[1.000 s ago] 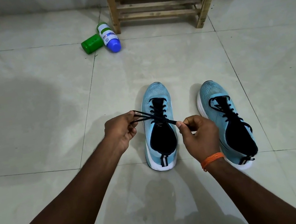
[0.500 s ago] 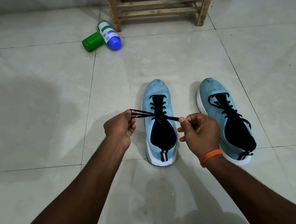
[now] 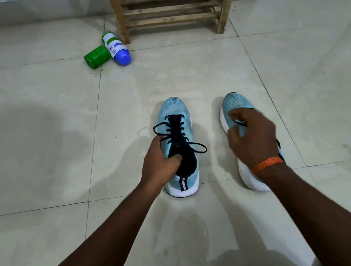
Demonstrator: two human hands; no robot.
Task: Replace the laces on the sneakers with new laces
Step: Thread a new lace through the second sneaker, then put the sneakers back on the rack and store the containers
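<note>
Both bare arms reach forward from the lower corners. The left hand (image 3: 160, 166) grips the side of the left sneaker (image 3: 174, 110), thumb tucked into its opening and fingers wrapped round its outer wall. The right hand (image 3: 253, 135), blurred, is palm down over the right sneaker (image 3: 235, 102) with fingers curled; any grip is unclear. An orange band (image 3: 267, 164) circles the right wrist.

Soft, fairly dim indoor light: a faint sheen and broad blurry shadows on the tiled floor (image 3: 296, 63) — edges bow outward; right hand (image 3: 254, 141) slightly motion-blurred.
</note>
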